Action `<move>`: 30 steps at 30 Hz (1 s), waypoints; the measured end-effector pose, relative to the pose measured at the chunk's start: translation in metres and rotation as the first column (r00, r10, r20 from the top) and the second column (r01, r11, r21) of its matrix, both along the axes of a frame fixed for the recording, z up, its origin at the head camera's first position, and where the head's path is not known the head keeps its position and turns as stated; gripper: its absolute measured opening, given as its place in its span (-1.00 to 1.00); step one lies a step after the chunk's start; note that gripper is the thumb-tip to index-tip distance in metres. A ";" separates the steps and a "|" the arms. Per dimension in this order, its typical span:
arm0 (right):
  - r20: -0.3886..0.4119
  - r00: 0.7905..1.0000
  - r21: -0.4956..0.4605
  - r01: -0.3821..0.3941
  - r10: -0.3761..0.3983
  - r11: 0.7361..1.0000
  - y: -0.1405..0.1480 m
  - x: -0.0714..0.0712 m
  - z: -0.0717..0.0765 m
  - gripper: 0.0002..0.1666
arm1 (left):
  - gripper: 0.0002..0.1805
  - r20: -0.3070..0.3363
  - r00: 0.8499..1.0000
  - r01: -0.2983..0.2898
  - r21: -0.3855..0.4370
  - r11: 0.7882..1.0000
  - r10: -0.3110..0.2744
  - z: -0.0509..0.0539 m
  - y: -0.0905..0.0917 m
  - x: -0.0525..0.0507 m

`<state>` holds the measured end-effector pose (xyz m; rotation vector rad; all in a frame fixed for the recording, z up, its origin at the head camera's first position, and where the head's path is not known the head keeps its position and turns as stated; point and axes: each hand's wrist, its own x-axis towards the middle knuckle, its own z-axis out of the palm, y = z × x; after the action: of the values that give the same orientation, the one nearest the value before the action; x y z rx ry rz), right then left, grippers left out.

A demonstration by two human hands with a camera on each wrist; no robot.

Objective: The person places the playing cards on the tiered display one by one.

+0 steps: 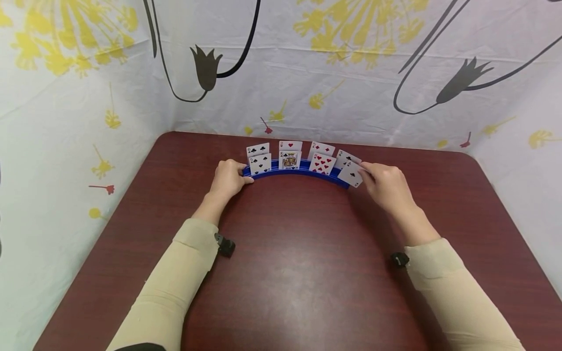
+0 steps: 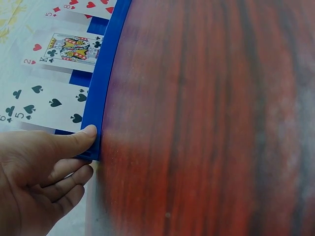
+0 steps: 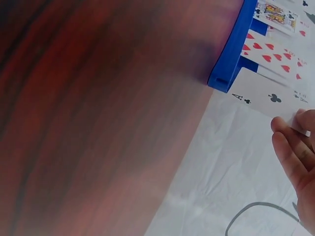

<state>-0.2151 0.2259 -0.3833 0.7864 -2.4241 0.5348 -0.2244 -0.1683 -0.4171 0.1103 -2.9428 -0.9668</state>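
A curved blue card holder stands near the table's far edge with playing cards upright in two rows. My left hand grips its left end, the thumb on the front rim. At the right end my right hand pinches the ace of clubs by its upper corner. That card is tilted, its lower edge at the holder; whether it sits in the slot I cannot tell. In front stand the five of spades, king of clubs and eight of hearts.
Behind them rise the six of clubs, two of hearts, five of diamonds and a partly hidden black-suited card. The dark red wooden table meets a patterned white cloth at the back and sides.
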 end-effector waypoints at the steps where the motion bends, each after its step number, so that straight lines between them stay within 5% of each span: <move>1: 0.000 1.000 0.001 0.001 -0.001 1.000 -0.002 0.000 0.000 -0.78 | -0.43 0.000 1.000 0.000 0.001 1.000 0.000 0.000 0.000 0.000; 30: 0.021 1.000 0.034 0.007 -0.008 0.999 -0.026 -0.012 -0.008 -0.83 | -0.45 -0.008 1.000 0.012 0.000 1.000 -0.012 -0.001 0.000 0.000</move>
<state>-0.2270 0.1997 -0.3918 0.7892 -2.4602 0.5032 -0.2247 -0.1687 -0.4178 0.0890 -2.9397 -0.9671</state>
